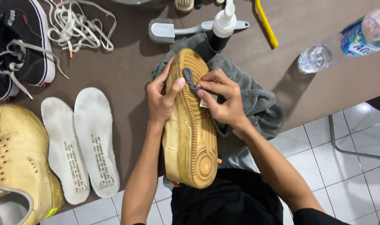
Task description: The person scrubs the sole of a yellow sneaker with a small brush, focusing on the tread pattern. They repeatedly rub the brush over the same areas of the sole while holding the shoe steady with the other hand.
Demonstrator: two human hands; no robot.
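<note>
Sole-up tan shoe (192, 125) runs lengthwise, toe away, between both hands.

A tan-yellow shoe (191, 125) shows its sole, moulded with fine ridges and concentric rings at the heel. A grey cloth (248, 100) lies under it, and a fold of the cloth is dark grey against the sole. The table (127, 71) is dark brown. Two insoles (79, 141) are off-white with small dark print near the heels. A second shoe (19, 158) is pale yellow with orange lace tips. A sneaker (25, 41) is black with a white edge and cream laces (79, 27). A brush (169, 31) is pale grey. A bottle (352, 39) is clear with a blue label. The floor (348, 179) is white tile with grey grout.
</note>
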